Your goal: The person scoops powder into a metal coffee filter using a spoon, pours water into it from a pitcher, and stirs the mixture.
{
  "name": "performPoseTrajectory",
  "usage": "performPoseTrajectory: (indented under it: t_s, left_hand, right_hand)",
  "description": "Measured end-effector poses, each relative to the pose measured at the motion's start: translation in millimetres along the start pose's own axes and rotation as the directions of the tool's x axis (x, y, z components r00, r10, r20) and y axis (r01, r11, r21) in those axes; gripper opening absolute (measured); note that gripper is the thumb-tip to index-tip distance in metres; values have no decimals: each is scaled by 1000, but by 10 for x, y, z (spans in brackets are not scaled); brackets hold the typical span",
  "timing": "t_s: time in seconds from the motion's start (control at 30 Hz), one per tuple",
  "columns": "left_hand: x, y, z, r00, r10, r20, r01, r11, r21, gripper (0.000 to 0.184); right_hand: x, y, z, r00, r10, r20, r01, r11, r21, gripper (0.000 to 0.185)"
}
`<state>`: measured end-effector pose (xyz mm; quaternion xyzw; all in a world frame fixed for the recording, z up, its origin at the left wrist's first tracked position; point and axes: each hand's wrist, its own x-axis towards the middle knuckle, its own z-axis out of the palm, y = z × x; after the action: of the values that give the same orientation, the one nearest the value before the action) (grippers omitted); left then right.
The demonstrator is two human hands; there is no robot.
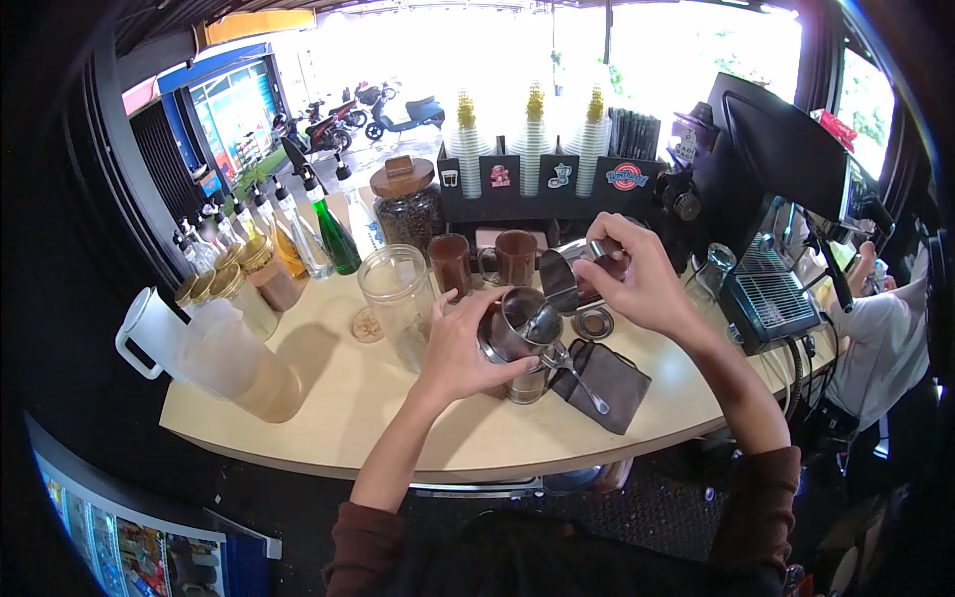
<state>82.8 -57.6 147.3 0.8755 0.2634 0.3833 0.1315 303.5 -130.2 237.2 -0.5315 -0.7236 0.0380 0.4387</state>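
My left hand (463,343) is wrapped around a shiny metal cup (514,323) with a flared rim near its base, like a drip coffee filter. Beneath it a glass (525,386) shows in part; whether the two touch I cannot tell. In my right hand (627,269) is a metal vessel (560,282), tilted with its round dark face toward the cup. What, if anything, flows from it is not visible. A spoon (589,388) slants over a folded dark cloth (617,386) at the right. Behind my hands stand two brown-filled glass mugs (451,264).
An open glass jar (395,294) stands left of my hands, a frosted pitcher (234,363) farther left. Syrup bottles (333,234) line the left side. Cup stacks (534,149) rise behind. At right are an espresso machine (776,289) and another person's sleeve (885,328).
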Motion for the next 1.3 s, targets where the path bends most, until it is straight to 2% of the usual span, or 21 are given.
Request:
performPoseTrajectory:
  t_s: [0.07, 0.23, 0.3, 0.4, 0.5, 0.63, 0.77, 0.9, 1.13, 1.2, 1.3]
  left_hand:
    - [-10, -6, 9, 1000, -27, 3, 27, 999, -34, 84]
    - [-67, 11, 59, 996, -91, 15, 92, 991, -97, 84]
    - [-92, -33, 132, 995, -92, -48, 82, 979, -186, 80]
    - [-90, -60, 170, 990, -140, -1, 137, 971, -198, 84]
    - [-97, -20, 220, 981, -191, -36, 174, 948, -267, 80]
    - [-80, 24, 253, 976, -209, -58, 177, 923, -342, 79]
    - [-61, 0, 316, 978, -191, -86, 140, 902, -408, 78]
    - [-45, 18, 324, 973, -210, -93, 143, 871, -471, 77]
    - [-71, 17, 328, 965, -203, -165, 157, 954, -255, 80]
    - [-70, -1, 329, 979, -121, -165, 94, 982, -162, 82]
    - [-90, 35, 311, 982, -117, -145, 100, 987, -123, 83]
  right_hand:
    - [18, -12, 5, 1000, -9, 3, 9, 1000, -21, 24]
    - [60, -25, 50, 1000, -10, 8, 9, 997, 71, 25]
    - [80, -73, 40, 1000, -18, 13, 17, 999, 35, 25]
    - [109, -101, 57, 999, -34, 21, 34, 999, 5, 25]
    - [136, -109, 88, 999, -47, 24, 46, 998, 31, 25]
    - [168, -122, 139, 994, -111, 6, 111, 993, 47, 18]
    - [175, -148, 158, 993, -121, 2, 120, 990, 77, 18]
    - [137, -251, 102, 993, -122, 10, 121, 992, 32, 19]
    - [70, -230, 83, 989, -148, -26, 149, 989, 11, 20]
    - [61, -201, 75, 990, -136, -32, 136, 991, 1, 19]
    - [53, -164, 25, 995, -98, -12, 97, 995, -37, 21]
